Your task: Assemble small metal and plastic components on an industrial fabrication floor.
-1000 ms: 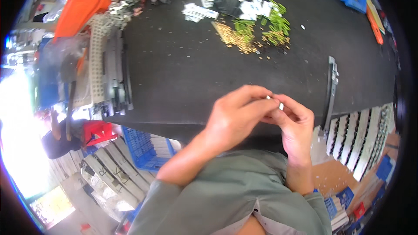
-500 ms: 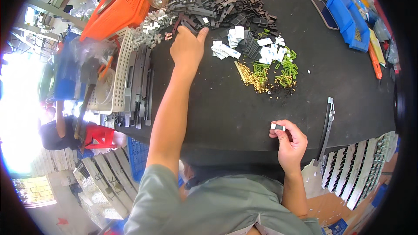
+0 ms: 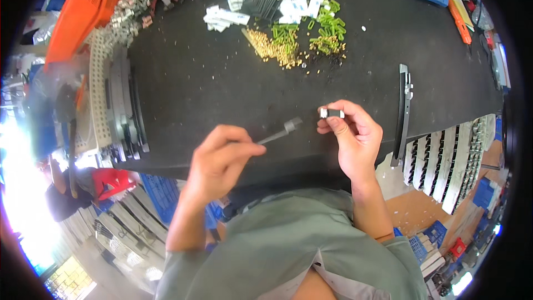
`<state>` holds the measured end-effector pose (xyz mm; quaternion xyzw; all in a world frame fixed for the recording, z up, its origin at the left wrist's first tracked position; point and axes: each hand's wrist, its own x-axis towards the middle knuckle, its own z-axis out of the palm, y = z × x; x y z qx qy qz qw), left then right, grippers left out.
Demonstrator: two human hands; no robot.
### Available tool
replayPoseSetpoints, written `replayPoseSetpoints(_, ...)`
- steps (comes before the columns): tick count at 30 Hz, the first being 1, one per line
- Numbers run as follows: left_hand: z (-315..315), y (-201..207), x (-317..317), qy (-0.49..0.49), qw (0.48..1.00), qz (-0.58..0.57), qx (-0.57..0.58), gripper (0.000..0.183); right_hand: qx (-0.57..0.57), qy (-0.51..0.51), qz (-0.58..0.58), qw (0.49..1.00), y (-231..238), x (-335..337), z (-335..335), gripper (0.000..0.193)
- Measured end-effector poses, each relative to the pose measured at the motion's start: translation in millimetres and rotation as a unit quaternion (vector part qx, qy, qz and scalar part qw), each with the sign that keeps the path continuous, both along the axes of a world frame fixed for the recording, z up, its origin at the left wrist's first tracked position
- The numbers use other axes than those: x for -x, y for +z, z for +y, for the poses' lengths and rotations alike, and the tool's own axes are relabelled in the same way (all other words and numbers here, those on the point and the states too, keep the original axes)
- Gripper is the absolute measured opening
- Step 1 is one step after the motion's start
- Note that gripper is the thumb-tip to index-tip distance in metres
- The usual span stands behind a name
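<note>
Black-and-white piece (image 3: pixel 333 113) pinched in my right hand (image 3: pixel 356 138), and my left hand (image 3: pixel 218 161) grips a thin blurred strip (image 3: pixel 289 126), its far end pointing toward the piece!

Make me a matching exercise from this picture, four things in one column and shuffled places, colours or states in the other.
Column one:
1. Left hand
2. Right hand
3. Loops
4. Lone bar

Column two:
A. Green
B. Pinching a black-and-white piece
C. Lying right of both hands
D. Holding a thin, blurred strip

Pairs: 1-D, 2-B, 3-A, 4-C
</note>
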<state>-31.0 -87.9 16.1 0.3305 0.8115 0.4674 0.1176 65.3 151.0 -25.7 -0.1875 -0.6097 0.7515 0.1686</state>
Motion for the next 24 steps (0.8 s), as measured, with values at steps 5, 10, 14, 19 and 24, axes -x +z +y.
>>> replayPoseSetpoints(5,-15.2,-13.8,-0.2,-0.127,0.982,0.125,0.063,0.023,-0.012,-0.001,-0.007,1.0,-1.3,-1.6,0.9,0.019)
replayPoseSetpoints(10,-30.0,-17.0,-3.8,-0.045,0.992,0.114,0.035,0.02,-0.041,0.001,-0.013,0.999,-3.0,-1.7,1.5,0.017)
replayPoseSetpoints(14,-21.6,-22.3,-9.3,0.047,0.988,0.115,0.093,0.025,-0.042,-0.003,-0.014,0.999,-1.3,-1.5,-0.4,0.019)
replayPoseSetpoints(19,-22.4,-27.4,-7.2,0.043,0.985,0.145,0.086,0.029,-0.043,0.0,-0.016,0.999,-2.4,-3.5,2.4,0.02)
replayPoseSetpoints(24,-19.7,-14.0,-7.3,0.067,0.986,0.114,0.096,0.03,-0.048,0.008,-0.02,0.999,-1.0,-2.0,3.1,0.02)
